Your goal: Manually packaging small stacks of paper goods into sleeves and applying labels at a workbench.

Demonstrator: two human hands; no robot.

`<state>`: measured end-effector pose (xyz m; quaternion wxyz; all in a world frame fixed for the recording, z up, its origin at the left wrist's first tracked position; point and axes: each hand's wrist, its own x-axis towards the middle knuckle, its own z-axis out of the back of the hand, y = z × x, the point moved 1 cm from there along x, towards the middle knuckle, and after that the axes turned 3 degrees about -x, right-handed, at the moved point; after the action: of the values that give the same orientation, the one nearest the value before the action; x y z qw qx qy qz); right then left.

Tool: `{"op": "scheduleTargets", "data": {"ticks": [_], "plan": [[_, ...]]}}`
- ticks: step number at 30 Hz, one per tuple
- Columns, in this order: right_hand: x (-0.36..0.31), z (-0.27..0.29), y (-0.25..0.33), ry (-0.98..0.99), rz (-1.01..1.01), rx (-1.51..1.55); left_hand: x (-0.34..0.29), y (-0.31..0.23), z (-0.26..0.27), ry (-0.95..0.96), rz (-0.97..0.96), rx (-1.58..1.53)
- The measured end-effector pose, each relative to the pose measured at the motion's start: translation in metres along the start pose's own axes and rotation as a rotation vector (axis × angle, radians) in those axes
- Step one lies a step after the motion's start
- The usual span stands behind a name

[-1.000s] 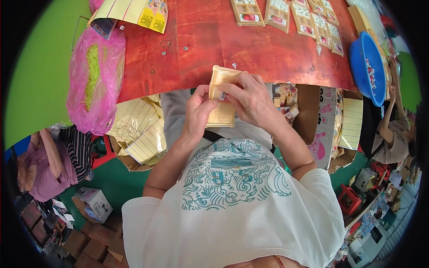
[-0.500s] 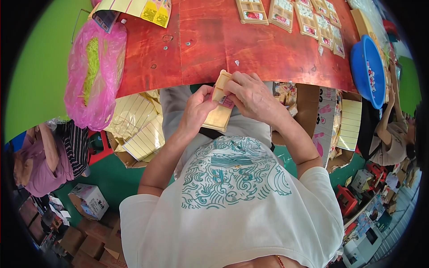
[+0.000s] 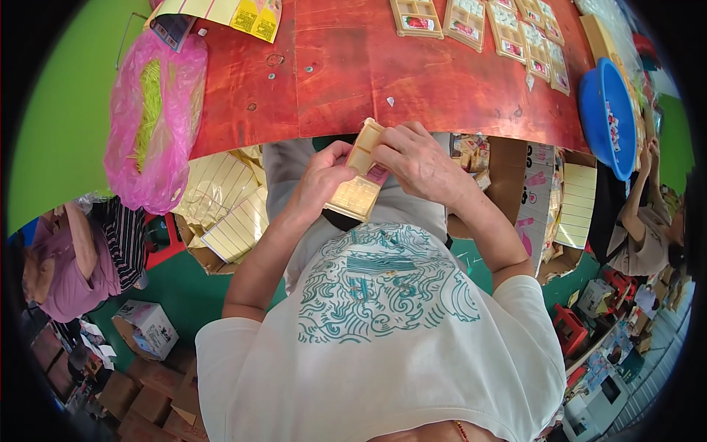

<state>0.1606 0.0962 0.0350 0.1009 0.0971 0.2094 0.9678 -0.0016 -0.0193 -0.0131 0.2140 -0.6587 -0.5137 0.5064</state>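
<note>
Over my lap, just off the near edge of the red table (image 3: 324, 96), I hold a gold-beige plastic compartment tray (image 3: 352, 197). My left hand (image 3: 322, 180) grips its left side, thumb across the front. The fingers of my right hand (image 3: 423, 166) are bent against its right side; whatever they pinch is hidden. A pink printed patch (image 3: 377, 174) shows between the hands. The tray is tilted, its upper end toward the table. Similar filled trays (image 3: 465, 22) lie in rows at the far right of the table.
A pink plastic bag (image 3: 188, 103) with yellow-green strips hangs at the table's left. At the right edge is a blue basin (image 3: 604, 110) with small packets inside. Cartons (image 3: 508, 177) flank my legs. Printed card sheets (image 3: 221, 11) overhang the far left. Other people sit on both sides.
The tray has turned in my hands, so more of its lower compartments now show. My right hand has shifted slightly right and down. The left stays around the tray.
</note>
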Motion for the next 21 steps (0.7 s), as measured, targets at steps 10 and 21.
{"op": "scheduleTargets", "data": {"ticks": [10,21], "plan": [[-0.015,-0.006,0.001,-0.116,-0.015,0.14,0.002,0.001,0.007,0.093,0.156,-0.191],[-0.028,-0.017,0.005,-0.184,-0.079,0.312,-0.011,0.013,0.003,0.281,0.042,-0.247]]}}
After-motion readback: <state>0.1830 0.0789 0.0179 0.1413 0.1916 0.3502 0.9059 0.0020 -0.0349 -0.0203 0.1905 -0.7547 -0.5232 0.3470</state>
